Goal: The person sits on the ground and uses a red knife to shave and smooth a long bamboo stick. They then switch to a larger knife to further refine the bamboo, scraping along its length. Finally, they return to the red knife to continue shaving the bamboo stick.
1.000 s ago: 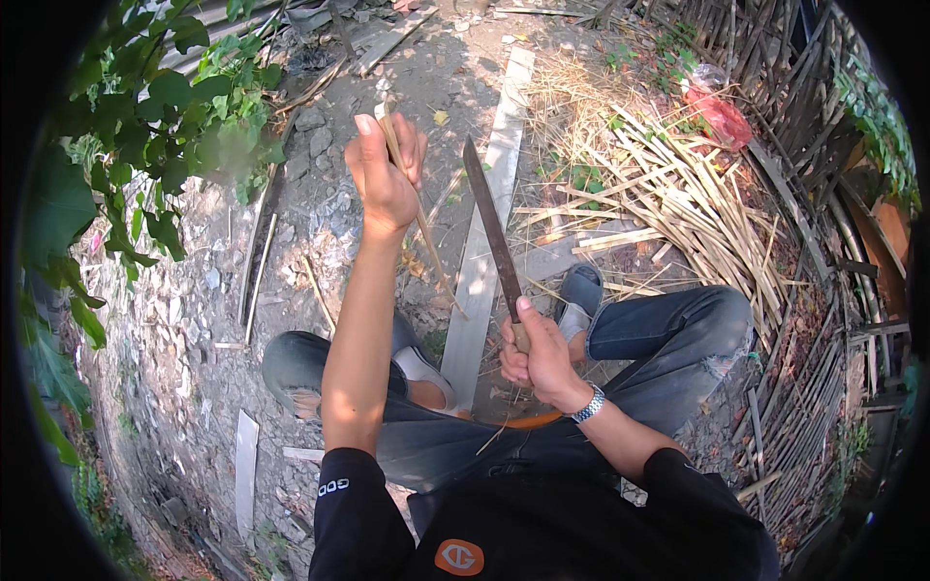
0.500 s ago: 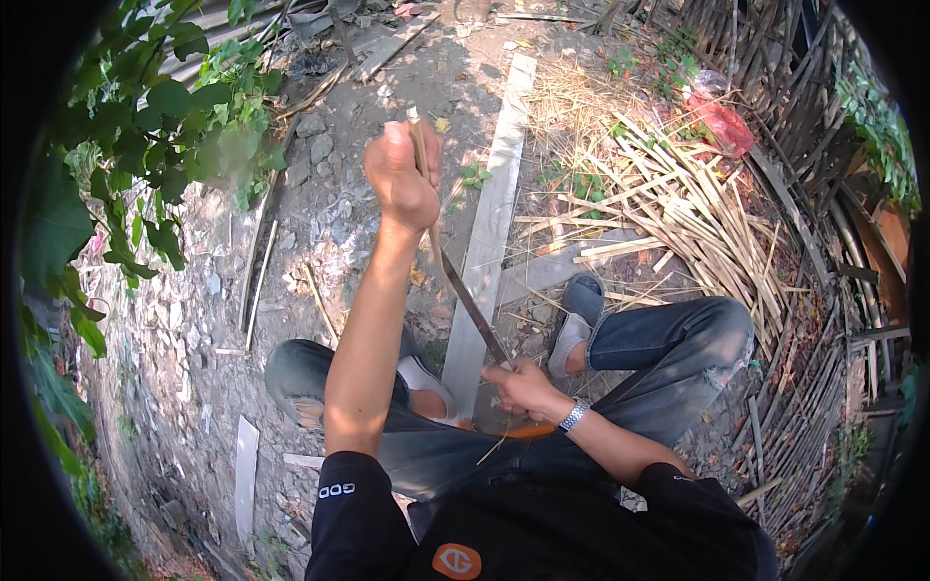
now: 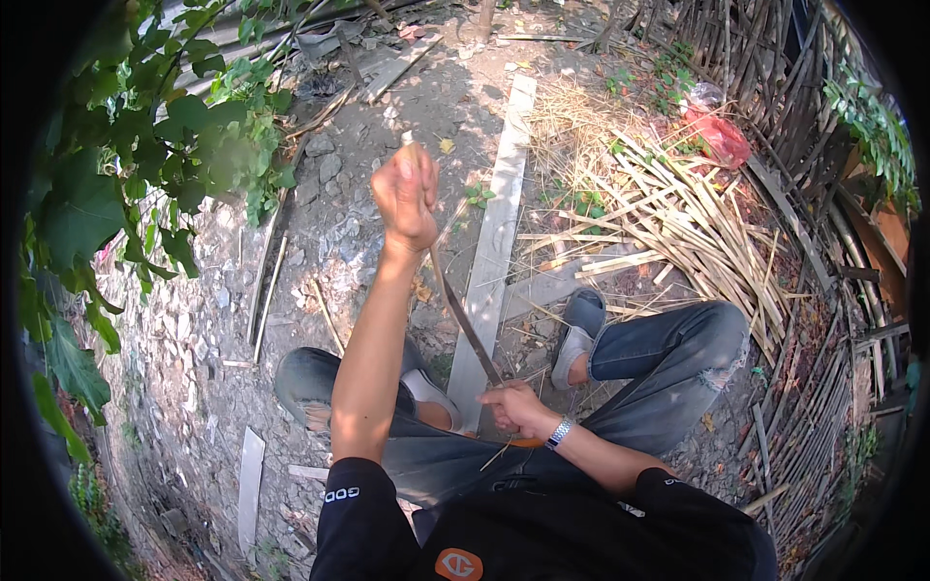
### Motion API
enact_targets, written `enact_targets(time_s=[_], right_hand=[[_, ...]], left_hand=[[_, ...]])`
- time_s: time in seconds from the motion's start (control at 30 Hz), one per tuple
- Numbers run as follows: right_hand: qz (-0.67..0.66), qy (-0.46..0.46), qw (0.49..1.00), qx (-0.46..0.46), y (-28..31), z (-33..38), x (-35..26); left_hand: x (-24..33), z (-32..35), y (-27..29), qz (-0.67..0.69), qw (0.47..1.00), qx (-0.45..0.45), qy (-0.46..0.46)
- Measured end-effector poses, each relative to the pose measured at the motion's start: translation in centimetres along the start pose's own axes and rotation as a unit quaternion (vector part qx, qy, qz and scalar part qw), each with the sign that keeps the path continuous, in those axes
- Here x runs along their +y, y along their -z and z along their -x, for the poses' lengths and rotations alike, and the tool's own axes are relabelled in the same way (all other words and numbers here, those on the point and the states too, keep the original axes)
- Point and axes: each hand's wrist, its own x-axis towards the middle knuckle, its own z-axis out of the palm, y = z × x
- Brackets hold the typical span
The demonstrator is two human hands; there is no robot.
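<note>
My left hand (image 3: pixel 404 205) is raised in front of me, its fingers closed around a thin bamboo strip (image 3: pixel 435 259). One pale end of the strip sticks out above the fist, and the other runs down to the blade of a long dark knife (image 3: pixel 468 326). My right hand (image 3: pixel 520 409), low between my legs, grips the knife near the base of its blade. Most of the handle is hidden by the hand. Blade and strip meet in a slanting line; whether the edge is inside the strip cannot be made out.
A long grey plank (image 3: pixel 495 212) lies on the ground between my feet. To its right is a heap of split bamboo strips (image 3: pixel 683 218), with thin shavings (image 3: pixel 572 121) behind. A red plastic bag (image 3: pixel 719 137) lies by the stick fence (image 3: pixel 765 73). Leafy branches (image 3: pixel 126 165) hang at left.
The view has shifted slightly. My left fist has turned a little and sits slightly lower in the picture. Both hands keep their hold on the strip and the knife.
</note>
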Motion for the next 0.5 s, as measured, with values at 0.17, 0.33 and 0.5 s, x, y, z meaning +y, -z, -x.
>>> enact_targets(time_s=[0.17,0.33,0.5], right_hand=[[-0.098,0.024,0.995,-0.025,-3.0,5.2,-4.7],[-0.107,0.137,0.985,-0.011,-2.0,6.0,-9.6],[-0.345,-0.039,0.896,-0.277,0.3,5.7,-11.4]], left_hand=[[3.9,1.8,1.3,0.011,0.999,0.018,0.032],[6.1,-3.5,0.4,0.087,0.993,0.011,-0.078],[5.7,-4.6,-0.1,0.023,0.998,0.005,-0.056]])
